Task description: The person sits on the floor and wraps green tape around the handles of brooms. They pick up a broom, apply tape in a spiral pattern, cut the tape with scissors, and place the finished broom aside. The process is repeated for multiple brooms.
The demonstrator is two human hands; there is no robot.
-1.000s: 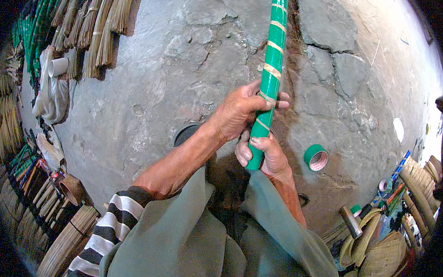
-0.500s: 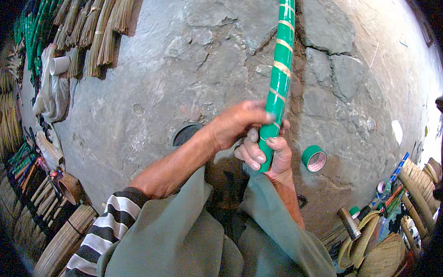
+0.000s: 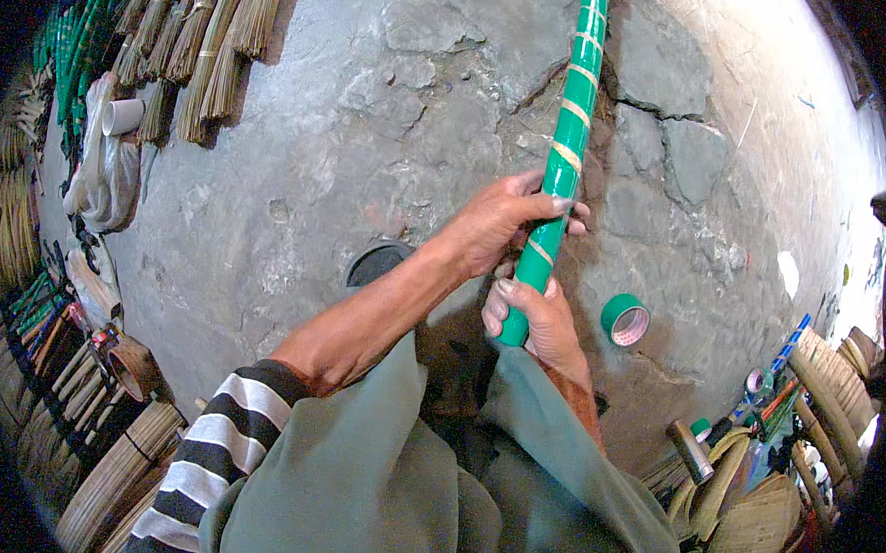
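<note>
A long pole wrapped in glossy green tape [image 3: 571, 128], with tan bands showing between the turns, runs from my lap up past the top edge. My left hand [image 3: 506, 218] grips it a little above the lower end, thumb across the front and fingertips showing on the far side. Below that, my right hand [image 3: 546, 322] is wrapped round the lower end, which is fully covered in green. On the floor to the right lies a roll of green tape [image 3: 625, 320], apart from both hands.
Bundles of thin straw-like sticks [image 3: 200, 38] lie at the upper left, near a white cup [image 3: 123, 117] and plastic bag [image 3: 105, 187]. A dark round dish [image 3: 376, 260] sits by my left forearm. At the lower right are a metal cylinder [image 3: 691, 453] and woven pieces [image 3: 756, 528]. The concrete floor [image 3: 670, 153] is cracked.
My left hand has moved slightly up the pole, its thumb now lying across it. The pole's lower end has shifted a little left and its upper part right.
</note>
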